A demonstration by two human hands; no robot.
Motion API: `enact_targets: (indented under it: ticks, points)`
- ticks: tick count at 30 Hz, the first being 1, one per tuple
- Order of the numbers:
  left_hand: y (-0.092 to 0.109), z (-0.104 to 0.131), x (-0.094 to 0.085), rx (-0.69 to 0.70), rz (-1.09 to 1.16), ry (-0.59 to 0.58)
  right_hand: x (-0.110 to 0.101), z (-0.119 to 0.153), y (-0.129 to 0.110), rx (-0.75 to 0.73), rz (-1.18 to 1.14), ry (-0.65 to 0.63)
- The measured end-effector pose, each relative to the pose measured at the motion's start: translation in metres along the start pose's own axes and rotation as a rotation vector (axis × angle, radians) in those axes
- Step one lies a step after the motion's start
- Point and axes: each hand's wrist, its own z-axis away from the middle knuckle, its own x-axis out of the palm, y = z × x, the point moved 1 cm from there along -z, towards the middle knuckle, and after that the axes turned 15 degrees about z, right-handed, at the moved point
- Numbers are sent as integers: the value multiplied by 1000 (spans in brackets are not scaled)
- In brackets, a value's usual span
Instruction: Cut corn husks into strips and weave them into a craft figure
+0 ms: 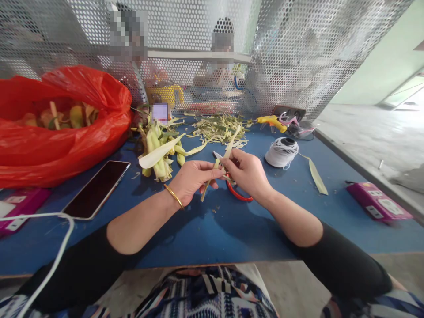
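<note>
Between both hands, above the blue table, is a pale green corn husk strip (pixel 232 140). My left hand (pixel 196 177), with a gold bangle at the wrist, pinches its lower part, and a narrow end hangs below the fingers. My right hand (pixel 247 170) is closed on the strip from the other side, and its wider end sticks up past the fingers. Under the right hand lie red-handled scissors (pixel 239 194), partly hidden, blades pointing away. Corn husks (pixel 155 150) are heaped beyond my left hand. Farther back lies a pile of shredded husk strips (pixel 218 128).
At left stand a red plastic bag (pixel 109 101) and a phone (pixel 96 190). A white string spool (pixel 282 152), a loose husk piece (pixel 318 176), a yellow glue gun (pixel 272 123) and a purple box (pixel 377 201) lie right. A perforated metal screen (pixel 281 53) closes the table's back.
</note>
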Motion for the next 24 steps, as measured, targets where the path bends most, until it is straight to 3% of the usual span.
enact_targets:
  ticks: [5, 10, 13, 16, 20, 22, 24]
  points:
    - [1, -3, -1, 70, 99, 131, -7, 1, -1, -72, 16, -4]
    - [4, -8, -3, 33, 276, 230, -13, 5, -4, -388, 235, 74]
    - [4, -9, -4, 0, 313, 236, -10, 10, -7, -468, 248, 46]
    - [5, -8, -4, 10, 331, 220, -2, 12, -9, -285, -17, -200]
    - [7, -6, -4, 81, 338, 183, 10, 7, -6, 278, -734, -529]
    - [8, -4, -3, 88, 324, 149, 14, 5, -4, 499, -1018, -537]
    - [7, -4, -3, 74, 301, 131, 17, 3, -1, 637, -1169, -415]
